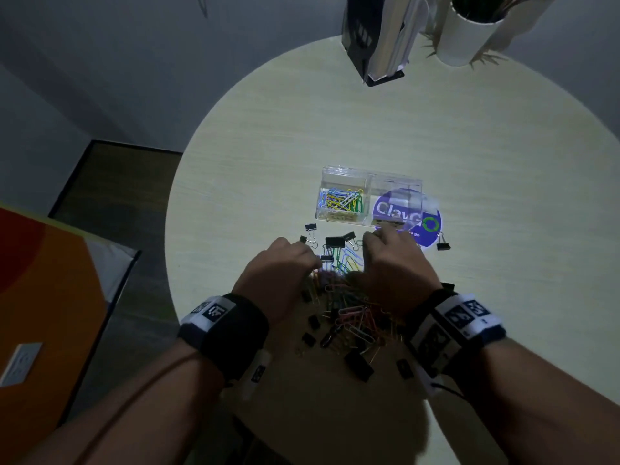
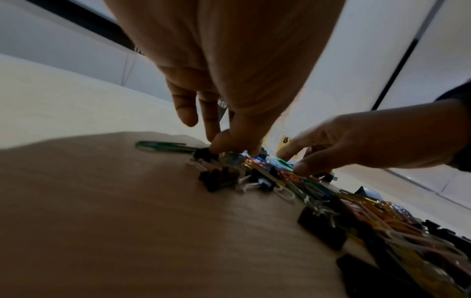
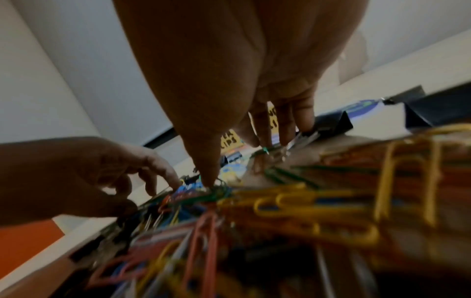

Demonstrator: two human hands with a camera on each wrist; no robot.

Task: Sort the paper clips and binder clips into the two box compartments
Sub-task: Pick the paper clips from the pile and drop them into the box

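A clear two-compartment box [image 1: 369, 177] stands on the round table [image 1: 285, 129]. Its left compartment holds coloured paper clips [image 1: 342, 203]; the right one shows only a purple sticker through its floor. In front of it lies a mixed pile [image 1: 349, 317] of paper clips and black binder clips [image 1: 334, 242]. My left hand [image 1: 285, 260] bends its fingertips [image 2: 219, 145] down onto the pile's left side; whether they pinch a clip is hidden. My right hand [image 1: 392, 256] spreads over the pile, thumb [image 3: 209, 177] on green paper clips and straight fingers [image 3: 285, 133] reaching toward the box.
A lone binder clip [image 1: 443, 246] lies right of the box on the purple round sticker [image 1: 427, 226]. A file stand [image 1: 379, 38] and a white plant pot [image 1: 469, 31] stand at the table's far edge. The table's left edge drops to the floor.
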